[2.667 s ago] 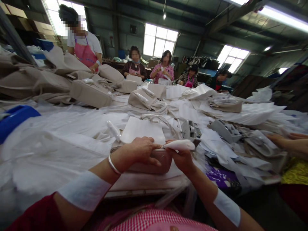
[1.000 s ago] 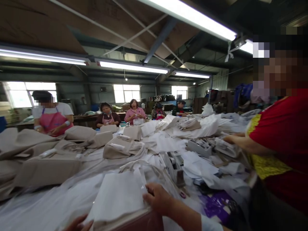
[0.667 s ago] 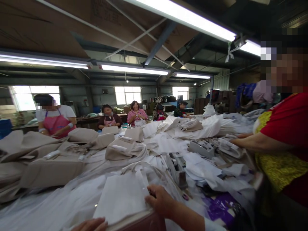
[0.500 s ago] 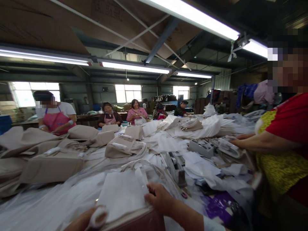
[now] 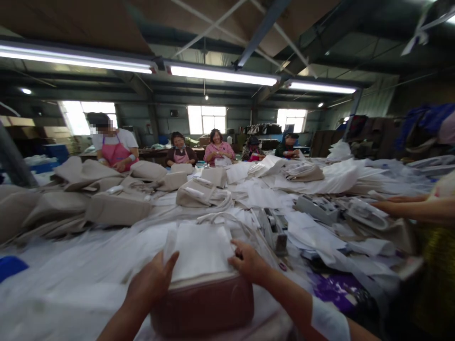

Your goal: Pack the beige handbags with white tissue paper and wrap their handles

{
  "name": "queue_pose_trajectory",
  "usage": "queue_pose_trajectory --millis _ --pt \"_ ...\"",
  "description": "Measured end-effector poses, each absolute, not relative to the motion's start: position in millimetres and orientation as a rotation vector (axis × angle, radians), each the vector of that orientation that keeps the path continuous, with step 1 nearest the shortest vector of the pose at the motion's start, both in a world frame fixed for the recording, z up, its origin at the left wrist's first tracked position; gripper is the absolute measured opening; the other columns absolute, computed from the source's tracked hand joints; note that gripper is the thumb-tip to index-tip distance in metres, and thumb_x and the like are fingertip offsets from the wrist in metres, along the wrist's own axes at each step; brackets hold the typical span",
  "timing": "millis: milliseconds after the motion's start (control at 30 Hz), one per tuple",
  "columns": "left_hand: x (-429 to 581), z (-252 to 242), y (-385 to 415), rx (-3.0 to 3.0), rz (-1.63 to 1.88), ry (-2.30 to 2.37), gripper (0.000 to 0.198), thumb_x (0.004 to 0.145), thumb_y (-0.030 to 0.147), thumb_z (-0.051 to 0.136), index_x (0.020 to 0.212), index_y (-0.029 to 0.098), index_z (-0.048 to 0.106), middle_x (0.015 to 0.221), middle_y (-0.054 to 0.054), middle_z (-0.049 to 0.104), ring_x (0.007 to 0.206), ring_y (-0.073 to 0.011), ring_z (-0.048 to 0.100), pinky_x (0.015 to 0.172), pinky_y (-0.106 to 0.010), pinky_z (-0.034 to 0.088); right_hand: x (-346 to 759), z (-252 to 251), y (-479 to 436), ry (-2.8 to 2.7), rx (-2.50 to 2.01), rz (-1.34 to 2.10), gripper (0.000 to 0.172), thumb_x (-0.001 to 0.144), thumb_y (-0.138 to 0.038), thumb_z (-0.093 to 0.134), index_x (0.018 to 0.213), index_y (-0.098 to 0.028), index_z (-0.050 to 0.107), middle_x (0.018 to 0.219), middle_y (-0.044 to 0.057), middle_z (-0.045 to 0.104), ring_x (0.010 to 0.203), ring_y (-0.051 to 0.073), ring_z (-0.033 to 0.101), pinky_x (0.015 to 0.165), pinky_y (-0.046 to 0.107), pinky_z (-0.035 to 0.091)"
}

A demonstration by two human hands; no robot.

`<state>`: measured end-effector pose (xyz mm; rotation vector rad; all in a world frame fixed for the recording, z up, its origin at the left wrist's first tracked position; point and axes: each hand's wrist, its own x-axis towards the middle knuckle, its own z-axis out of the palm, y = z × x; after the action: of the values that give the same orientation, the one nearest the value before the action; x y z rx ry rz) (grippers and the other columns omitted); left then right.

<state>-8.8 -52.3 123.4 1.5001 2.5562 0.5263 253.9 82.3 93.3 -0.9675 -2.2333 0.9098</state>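
One brown bag [image 5: 206,308]: sits directly before me on white sheeting [image 5: 71,303]. One white sheet [image 5: 202,248]: lies at the bag's top edge. My left hand [image 5: 151,279]: at the sheet's left edge. My right hand [image 5: 249,263]: fingers curled at its right edge. Hands apart; whether either grips, I cannot tell. Beyond my right hand: one grey tape dispenser [image 5: 267,229]. Farther right: one co-worker's arm [image 5: 423,209].

No lettering or number can be read. The purple plastic [image 5: 332,287] at the lower right of the frame bears pale marks, too blurred to make out.
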Motion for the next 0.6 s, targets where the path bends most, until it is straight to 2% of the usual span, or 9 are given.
queue_pose_trajectory --millis 67,167,267,333,433,533,600 --pt "-5.9 125.3 -51.0 1.455 0.452 2.582 0.073 0.092 0.062 0.018 0.129 0.008 0.051 0.111 -0.024 0.068 0.107 -0.0393 0.063 0.087 -0.049 0.046 255.4 98.8 80.1 -2.296 -0.960 0.858 0.051 0.083 -0.027 0.057 0.131 -0.011 0.057 0.098 0.012 0.070 0.088 0.022 0.064 0.084 0.034 0.049" --pt "-2.5 124.4 -51.7 1.461 0.454 2.662 0.076 0.092 0.060 0.023 0.141 0.004 0.039 0.118 -0.027 0.063 0.112 -0.0408 0.060 0.092 -0.053 0.044 261.2 103.7 80.5 -2.405 -0.823 0.727 0.038 0.092 -0.033 0.048 0.119 -0.014 0.067 0.118 0.016 0.065 0.115 0.027 0.057 0.102 0.041 0.041" --pt "3.0 121.2 -61.3 1.779 0.738 2.712 0.072 0.092 0.056 0.034 0.140 0.004 0.044 0.131 -0.026 0.055 0.126 -0.0380 0.049 0.104 -0.050 0.037 269.0 102.4 83.2 -2.480 -0.701 0.667 0.039 0.095 -0.040 0.045 0.112 -0.017 0.070 0.132 0.015 0.058 0.132 0.029 0.044 0.109 0.045 0.035" --pt "7.9 118.7 -69.3 2.103 0.806 2.569 0.062 0.090 0.054 0.044 0.136 0.014 0.052 0.140 -0.019 0.050 0.135 -0.0347 0.039 0.112 -0.049 0.029 271.6 99.6 85.6 -2.541 -0.615 0.701 0.040 0.098 -0.040 0.041 0.115 -0.018 0.069 0.133 0.013 0.059 0.135 0.027 0.041 0.110 0.046 0.035" --pt "14.8 117.6 -75.6 2.278 0.525 2.289 0.043 0.090 0.053 0.049 0.123 0.028 0.063 0.134 -0.008 0.060 0.136 -0.0328 0.040 0.113 -0.055 0.022 271.1 97.1 91.4 -2.606 -0.492 0.764 0.042 0.100 -0.038 0.033 0.119 -0.020 0.067 0.126 0.009 0.064 0.136 0.024 0.041 0.111 0.044 0.034" --pt "17.9 126.4 -74.3 2.182 0.373 2.236 0.039 0.093 0.052 0.045 0.115 0.028 0.067 0.124 -0.007 0.067 0.133 -0.0342 0.044 0.109 -0.062 0.022 272.2 99.6 105.6 -2.529 -0.561 0.746 0.046 0.100 -0.041 0.033 0.127 -0.018 0.061 0.132 0.010 0.061 0.132 0.022 0.046 0.110 0.040 0.036" --pt "19.1 136.4 -71.3 2.198 0.356 2.238 0.037 0.093 0.050 0.045 0.111 0.027 0.068 0.122 -0.007 0.068 0.131 -0.0352 0.045 0.107 -0.066 0.020 277.3 102.8 120.9 -2.481 -0.826 0.621 0.047 0.099 -0.042 0.035 0.132 -0.015 0.056 0.135 0.011 0.058 0.126 0.020 0.052 0.107 0.035 0.040"
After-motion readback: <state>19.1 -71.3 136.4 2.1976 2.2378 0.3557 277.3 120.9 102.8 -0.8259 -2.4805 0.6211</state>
